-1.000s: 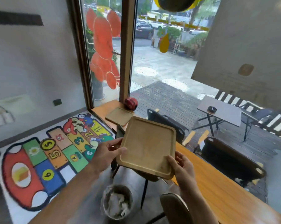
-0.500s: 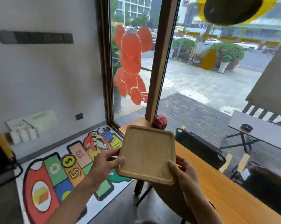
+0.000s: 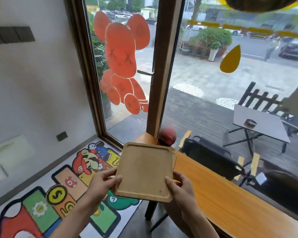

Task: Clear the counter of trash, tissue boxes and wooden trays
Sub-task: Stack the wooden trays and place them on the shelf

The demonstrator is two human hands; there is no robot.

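Now the wooden tray (image 3: 144,170) is held closer to the counter (image 3: 213,186) end than a second ago, edges gripped by curled fingers of left hand (image 3: 102,184) and right hand (image 3: 180,188), likely for stacking on a second tray there.

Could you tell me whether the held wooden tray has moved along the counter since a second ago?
Yes. The wooden tray, held by both hands, has moved toward the red object at the counter's window end, now nearly reaching it.
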